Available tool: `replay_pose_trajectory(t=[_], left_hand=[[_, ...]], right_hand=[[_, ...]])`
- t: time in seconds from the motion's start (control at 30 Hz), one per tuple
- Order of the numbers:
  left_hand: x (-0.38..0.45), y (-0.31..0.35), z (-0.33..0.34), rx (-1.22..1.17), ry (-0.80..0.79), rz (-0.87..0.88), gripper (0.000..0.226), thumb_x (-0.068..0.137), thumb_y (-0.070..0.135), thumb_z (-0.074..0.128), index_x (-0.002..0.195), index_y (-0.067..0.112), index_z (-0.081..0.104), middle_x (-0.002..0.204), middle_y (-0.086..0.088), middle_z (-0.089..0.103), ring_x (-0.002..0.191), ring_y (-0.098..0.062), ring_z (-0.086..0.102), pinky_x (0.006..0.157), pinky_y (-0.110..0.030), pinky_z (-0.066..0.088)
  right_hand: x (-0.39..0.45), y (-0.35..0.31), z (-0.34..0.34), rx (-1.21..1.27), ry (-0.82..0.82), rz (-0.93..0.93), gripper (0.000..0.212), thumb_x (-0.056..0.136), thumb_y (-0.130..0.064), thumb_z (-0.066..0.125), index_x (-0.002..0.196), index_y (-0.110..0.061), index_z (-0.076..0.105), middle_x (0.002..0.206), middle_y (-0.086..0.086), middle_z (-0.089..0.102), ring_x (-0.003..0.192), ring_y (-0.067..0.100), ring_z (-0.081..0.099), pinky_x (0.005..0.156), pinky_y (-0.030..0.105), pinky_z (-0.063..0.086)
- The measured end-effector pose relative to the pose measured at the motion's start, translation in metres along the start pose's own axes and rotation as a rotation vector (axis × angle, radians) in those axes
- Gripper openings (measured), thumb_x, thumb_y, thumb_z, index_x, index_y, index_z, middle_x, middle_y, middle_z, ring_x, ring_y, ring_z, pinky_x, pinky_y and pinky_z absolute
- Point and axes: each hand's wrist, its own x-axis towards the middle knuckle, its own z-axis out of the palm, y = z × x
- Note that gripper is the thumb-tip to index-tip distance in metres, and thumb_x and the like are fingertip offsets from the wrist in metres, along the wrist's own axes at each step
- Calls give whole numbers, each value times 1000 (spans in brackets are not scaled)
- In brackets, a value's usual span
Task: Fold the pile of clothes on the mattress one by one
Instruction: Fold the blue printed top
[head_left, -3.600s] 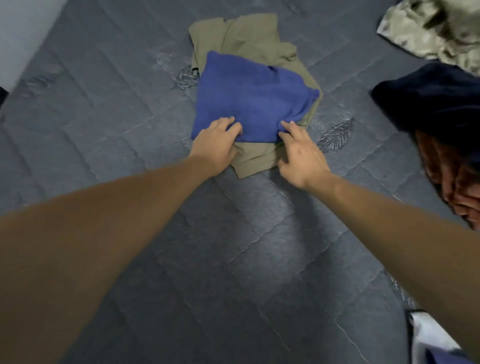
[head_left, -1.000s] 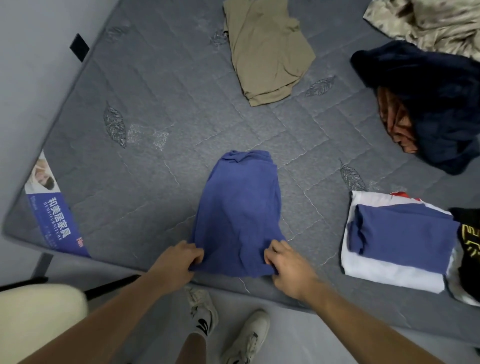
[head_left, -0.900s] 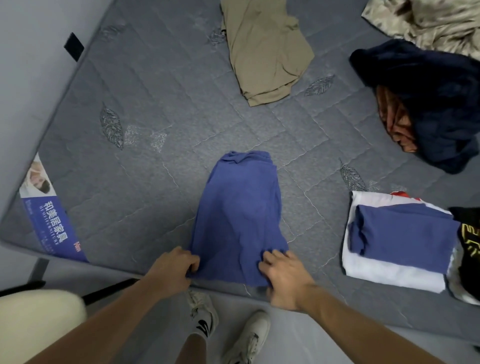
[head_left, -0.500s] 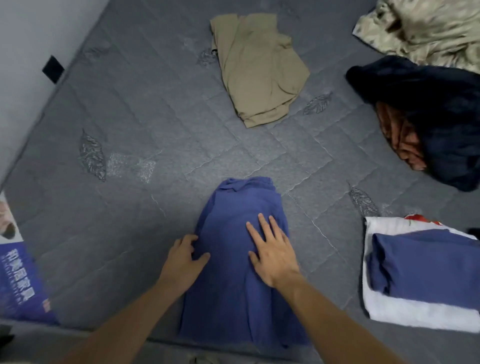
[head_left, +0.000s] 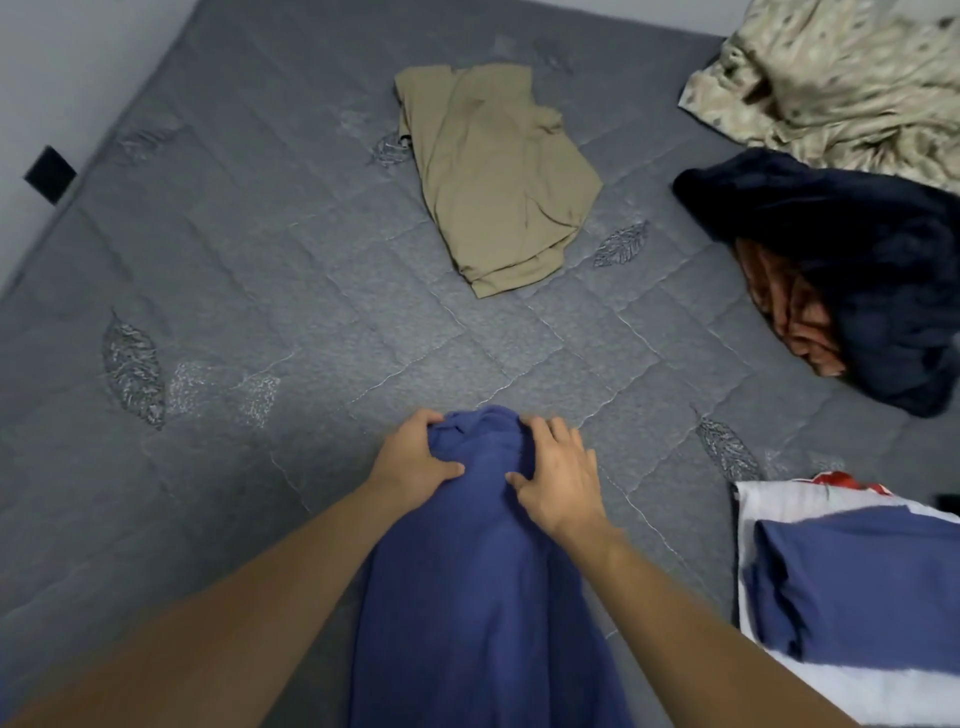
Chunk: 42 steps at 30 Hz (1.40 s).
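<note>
- The left hand (head_left: 413, 457) is gripping the far left corner of the long blue knitted garment (head_left: 478, 597), fingers curled over the edge and thumb lying across the cloth.
- The right hand (head_left: 558, 475) is clutching the far right corner of it, fingers wrapped over the top, thumb pressing on the fabric.
- That blue garment is lying lengthways on the grey quilted mattress (head_left: 291, 291), running from the hands down to the near edge of view, its far end bunching up between them.
- The folded khaki garment (head_left: 493, 176) is sitting well beyond it, apart, towards the middle of the mattress.
- Over on the right, the dark navy fleece heap (head_left: 852, 249) is covering a rust-orange cloth (head_left: 784, 312), with a crumpled cream patterned fabric (head_left: 841, 88) lying behind it.
- Near right, a folded blue garment (head_left: 852, 582) is resting on a folded white one (head_left: 852, 686).
</note>
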Motion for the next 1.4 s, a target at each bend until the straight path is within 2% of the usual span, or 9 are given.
replay_pose_trajectory(t=[0.17, 0.43, 0.6, 0.7, 0.8, 1.0, 1.17, 1.3, 1.4], left_hand=[[-42, -7, -3, 124, 57, 206, 37, 81, 12, 82, 99, 26, 53, 89, 15, 62, 82, -4, 62, 73, -25, 49], [-79, -30, 0, 248, 36, 431, 36, 85, 8, 77, 82, 29, 48, 87, 14, 49, 77, -11, 53, 68, -35, 49], [-59, -21, -13, 107, 53, 292, 31, 85, 1, 65, 82, 28, 52, 75, 9, 58, 67, -10, 54, 66, -40, 50], [-13, -3, -26, 47, 329, 133, 18, 91, 6, 63, 99, 21, 58, 85, 5, 61, 78, -12, 59, 76, -41, 51], [9, 12, -33, 217, 446, 282, 23, 92, 12, 64, 114, 15, 57, 103, -1, 57, 100, -22, 55, 90, -46, 50], [4, 4, -22, 481, -150, 342, 62, 78, 47, 84, 132, 28, 60, 112, 16, 55, 112, -13, 49, 98, -35, 43], [28, 17, -21, 526, 62, 252, 20, 88, 25, 78, 104, 22, 67, 96, 3, 64, 105, -27, 62, 87, -37, 43], [-4, 28, 1, 756, 353, 349, 55, 91, 27, 68, 142, 19, 49, 135, -12, 46, 122, -33, 45, 94, -47, 39], [-68, 0, 26, 728, 244, 541, 65, 97, 35, 57, 155, 15, 40, 154, -12, 42, 136, -32, 42, 107, -47, 37]], right_hand=[[-26, 9, -5, 82, 4, -128, 38, 85, -11, 70, 115, -24, 51, 114, -4, 48, 96, 33, 63, 81, 44, 51], [-56, 22, 4, 102, 45, -315, 26, 75, 1, 67, 93, -18, 62, 95, -5, 53, 90, 21, 52, 75, 42, 51], [-39, 18, -10, 187, 3, -207, 23, 83, -7, 65, 91, -25, 53, 87, -7, 62, 83, 27, 59, 71, 44, 50], [-8, 13, -20, 234, 31, -127, 14, 92, -15, 70, 93, -17, 56, 79, -1, 64, 77, 28, 57, 68, 41, 45], [14, 9, -24, 208, -44, -141, 15, 91, -17, 73, 92, -14, 58, 84, -6, 60, 87, 21, 53, 72, 36, 40], [25, 18, -21, 119, -121, -265, 17, 86, -17, 80, 93, -19, 65, 115, -15, 57, 103, 12, 44, 84, 29, 39], [55, 15, -32, 8, -55, -206, 16, 90, -18, 75, 103, -14, 65, 109, -2, 51, 110, 27, 54, 88, 37, 45], [31, -2, -27, -162, 152, -150, 57, 79, -13, 70, 133, -18, 54, 144, 8, 45, 128, 32, 44, 104, 47, 42], [-33, -5, -9, -100, 246, -337, 70, 77, -8, 58, 146, -8, 49, 157, 13, 42, 139, 33, 43, 115, 45, 35]])
